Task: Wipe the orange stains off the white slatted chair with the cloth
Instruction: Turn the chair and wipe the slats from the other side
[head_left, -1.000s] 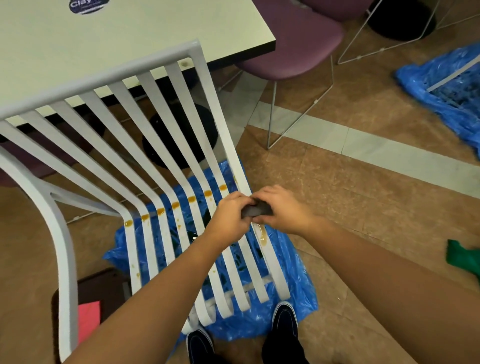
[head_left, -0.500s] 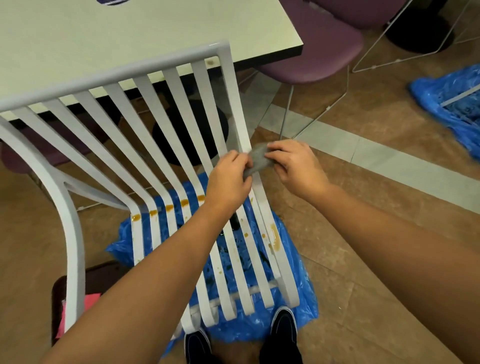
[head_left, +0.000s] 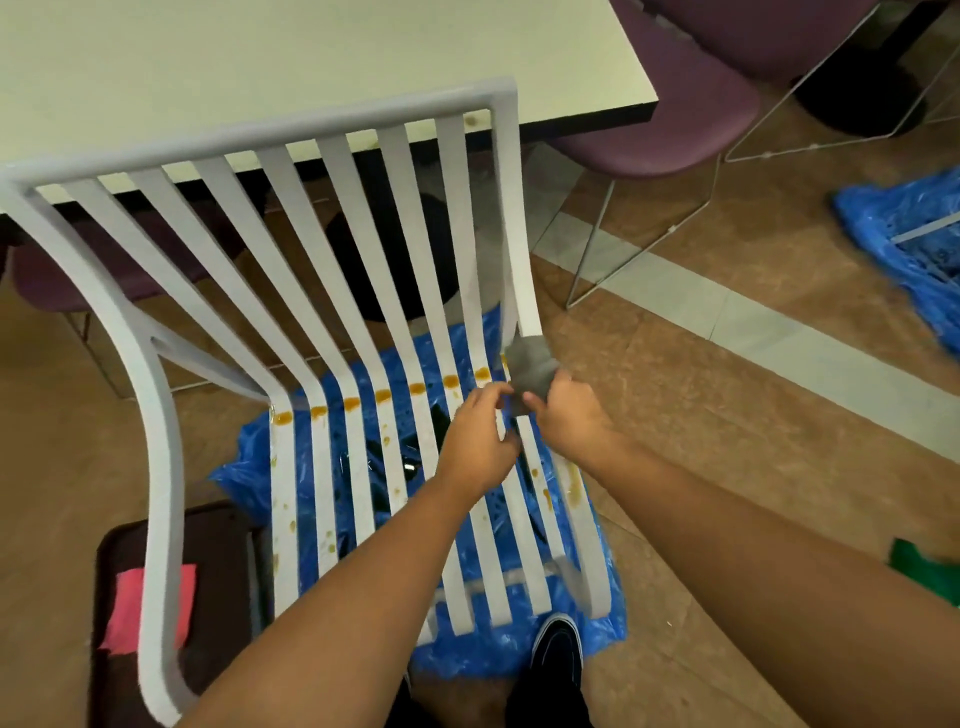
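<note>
We're over a brown tiled floor (head_left: 727, 447) with a pale grey strip (head_left: 779, 338); cream table (head_left: 260, 62) ahead, purple wire-legged chair (head_left: 675, 114) beside it, blue plastic (head_left: 883, 234) far right.

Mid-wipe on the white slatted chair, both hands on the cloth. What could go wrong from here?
1. The small grey cloth is bunched between the left hand and right hand at the right edge of the white slatted chair; the row of orange stains at the bend is unwiped, so it may smear rather than lift them.
2. Both forearms hang over spattered seat slats and may pick up drips.
</note>
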